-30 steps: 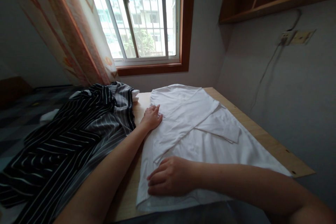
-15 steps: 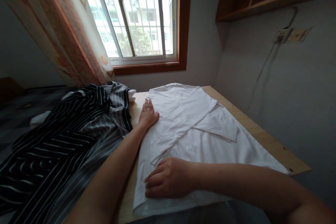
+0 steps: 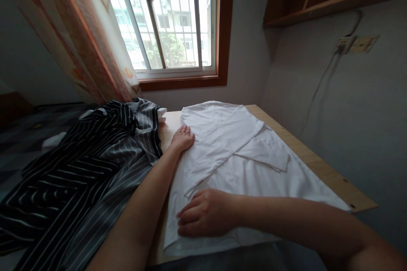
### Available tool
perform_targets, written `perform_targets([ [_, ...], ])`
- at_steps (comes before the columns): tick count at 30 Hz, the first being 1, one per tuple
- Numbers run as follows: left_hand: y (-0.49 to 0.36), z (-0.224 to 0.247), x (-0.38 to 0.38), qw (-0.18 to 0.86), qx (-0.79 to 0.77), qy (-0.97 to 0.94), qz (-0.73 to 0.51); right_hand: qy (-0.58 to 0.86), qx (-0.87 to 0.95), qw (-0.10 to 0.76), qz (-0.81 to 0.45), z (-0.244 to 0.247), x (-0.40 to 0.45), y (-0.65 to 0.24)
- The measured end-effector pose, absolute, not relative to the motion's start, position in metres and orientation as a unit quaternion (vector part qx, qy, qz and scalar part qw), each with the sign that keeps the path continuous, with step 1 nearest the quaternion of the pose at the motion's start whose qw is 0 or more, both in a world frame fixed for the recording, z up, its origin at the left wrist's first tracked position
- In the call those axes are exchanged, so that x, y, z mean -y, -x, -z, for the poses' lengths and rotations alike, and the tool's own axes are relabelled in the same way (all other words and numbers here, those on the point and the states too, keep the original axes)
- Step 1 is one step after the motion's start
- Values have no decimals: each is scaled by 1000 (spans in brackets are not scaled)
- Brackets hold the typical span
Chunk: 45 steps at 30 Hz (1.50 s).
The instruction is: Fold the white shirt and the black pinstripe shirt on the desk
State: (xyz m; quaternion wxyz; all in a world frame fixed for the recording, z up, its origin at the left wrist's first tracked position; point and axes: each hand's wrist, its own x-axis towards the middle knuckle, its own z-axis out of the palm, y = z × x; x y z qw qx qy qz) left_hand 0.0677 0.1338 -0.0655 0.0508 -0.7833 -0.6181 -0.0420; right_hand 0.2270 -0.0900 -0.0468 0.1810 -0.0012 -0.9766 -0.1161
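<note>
A white shirt (image 3: 254, 178) lies on the wooden board, its sleeves folded across the front. My left hand (image 3: 183, 137) rests on the shirt's left edge, about halfway up, with its fingers extended and pointing away from me. Nearer to me, my right hand (image 3: 206, 214) lies palm down on the lower left part of the shirt. Its fingers are loosely bent and point left, resting on the cloth. What is under both palms is hidden.
Black and grey striped clothing (image 3: 76, 178) is heaped left of the wooden board (image 3: 346, 186). Behind are a curtain (image 3: 92, 29) and a window (image 3: 171, 29). A shelf (image 3: 343, 4) and a socket with a cord (image 3: 345, 45) are on the right wall.
My left hand has drawn slightly nearer along the shirt's edge, its fingers less stretched. My right hand stays in nearly the same spot. The view has shifted a little.
</note>
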Motion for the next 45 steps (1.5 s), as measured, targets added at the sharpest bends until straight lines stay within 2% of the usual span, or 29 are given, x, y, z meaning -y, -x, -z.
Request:
perform_targets([
  [5,-69,60,-135,39,623,781,35,-17,976,188,107,49,83,-230],
  [10,-66,57,-133,40,615,787,35,7,987,143,68,38,92,-231],
  [14,-64,50,-128,65,604,789,94,72,986,147,12,21,110,-249],
  [19,-62,31,-108,76,540,820,174,293,925,243,0,19,100,-315],
  [23,-57,33,-63,73,503,848,150,513,831,212,38,43,74,-388],
  [27,-53,55,-7,30,491,865,102,628,761,158,37,79,61,-434],
  [32,-51,65,23,4,476,877,71,629,768,121,10,103,56,-438],
  [38,-50,59,14,15,491,869,58,618,777,118,26,98,38,-431],
  [45,-47,66,9,39,502,860,83,596,787,161,2,89,20,-434],
])
